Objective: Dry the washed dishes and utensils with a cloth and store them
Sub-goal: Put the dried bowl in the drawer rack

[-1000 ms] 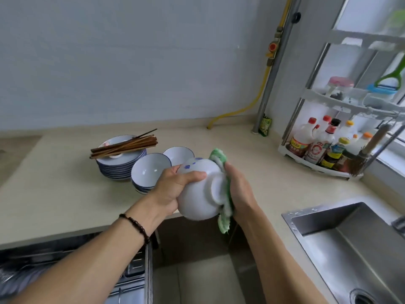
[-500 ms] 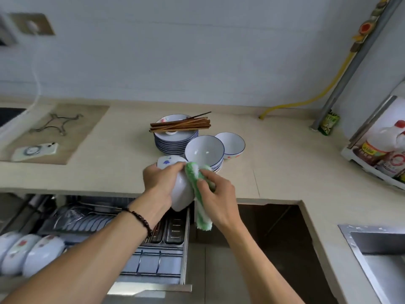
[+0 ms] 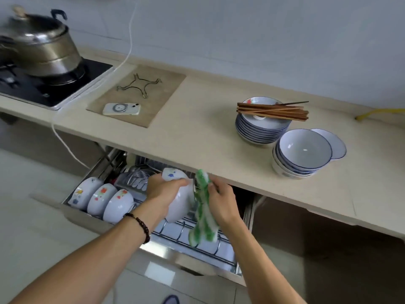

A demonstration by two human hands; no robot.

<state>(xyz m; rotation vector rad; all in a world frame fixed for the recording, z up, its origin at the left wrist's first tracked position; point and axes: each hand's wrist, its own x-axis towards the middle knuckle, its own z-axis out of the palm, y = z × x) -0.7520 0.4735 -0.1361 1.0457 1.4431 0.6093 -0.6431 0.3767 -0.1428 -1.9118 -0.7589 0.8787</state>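
Gripping a white bowl (image 3: 178, 199) on its side above the pulled-out drawer rack (image 3: 186, 234), the left hand (image 3: 163, 190) curls its fingers (image 3: 182, 183) over the bowl's upper wall, the bowl sitting just right of the palm. The right hand (image 3: 221, 201) pinches a green-and-white cloth (image 3: 202, 212) against the bowl's base, fingers pressed together, the cloth hanging down below them. Three flowered bowls (image 3: 102, 198) stand tilted in the rack's left part. Farther off on the counter (image 3: 197, 132) sit stacked blue-rimmed bowls (image 3: 302, 153), and behind them a pile of plates (image 3: 262, 128) with chopsticks (image 3: 272, 110) laid across the top.
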